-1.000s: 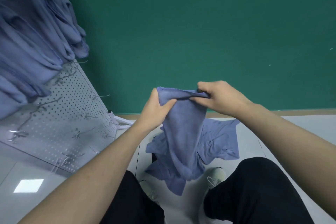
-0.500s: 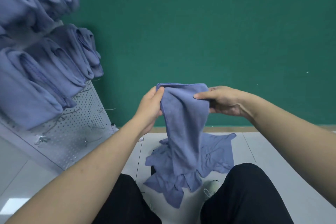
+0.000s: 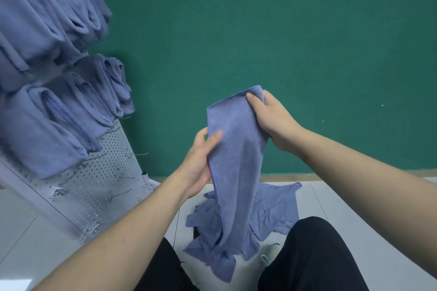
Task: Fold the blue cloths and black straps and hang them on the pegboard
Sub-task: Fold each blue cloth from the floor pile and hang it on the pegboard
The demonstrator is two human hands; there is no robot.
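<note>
A blue cloth (image 3: 236, 163) hangs lengthwise in front of me, folded into a long strip. My right hand (image 3: 272, 120) grips its top right corner. My left hand (image 3: 201, 160) pinches its left edge lower down. Beneath it on the floor lies a pile of loose blue cloths (image 3: 274, 210), with a bit of something black (image 3: 196, 234) showing under the pile. The white pegboard (image 3: 104, 177) leans at the left, with several folded blue cloths (image 3: 54, 111) hanging on its upper hooks. Bare metal hooks (image 3: 56, 192) stick out of its lower part.
A green wall (image 3: 283, 30) stands straight ahead with a wooden skirting (image 3: 354, 171) along its foot. The floor is pale tile (image 3: 354, 208). My knees in black trousers (image 3: 314, 257) and a white shoe (image 3: 269, 255) are at the bottom.
My right hand has lifted the cloth's top corner higher while my left hand slid down its left edge. The view has tilted up, showing more hung cloths on the pegboard.
</note>
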